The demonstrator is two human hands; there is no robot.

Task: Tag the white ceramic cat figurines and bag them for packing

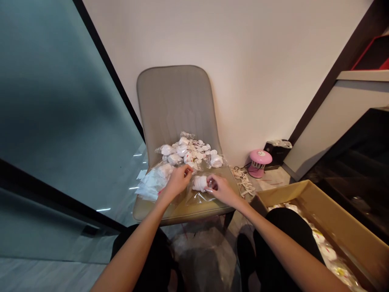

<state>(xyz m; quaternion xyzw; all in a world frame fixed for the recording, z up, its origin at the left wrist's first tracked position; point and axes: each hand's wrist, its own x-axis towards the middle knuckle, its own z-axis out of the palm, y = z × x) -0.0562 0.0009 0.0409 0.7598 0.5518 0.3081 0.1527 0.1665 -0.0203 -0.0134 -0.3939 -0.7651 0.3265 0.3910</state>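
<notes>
Bearings from the white bundle (199,183) on the chair (176,101), 12 pointing away from the wearer.

Far left, toward 9 to 10 o'clock: frosted glass panel (60,121), dark frame. On the seat at 9, a heap of clear plastic bags (148,185) lay flat and overlapping.

Left hand (184,173) at 9 to 10, just beside the bundle; fingers curled in, thumb near fingertips. Could not tell whether they pinched anything. Beyond it at 11, wrapped white pieces (175,159) lay piled, with white discs (199,155) loose toward 12.

The bundle lay between both hands, clear film around or under it; could not tell which. Right hand (221,188) at 3, thumb and fingers curved at the bundle's right end, seemingly touching; firmness of grip unclear. Another wrapped piece (216,161) sat at 1 to 2.

On the floor between 2 and 3: pink mushroom-shaped device (259,158), black box (279,156) just behind. Far right, 4 o'clock: open cardboard box (337,215) holding more wrapped white pieces.
</notes>
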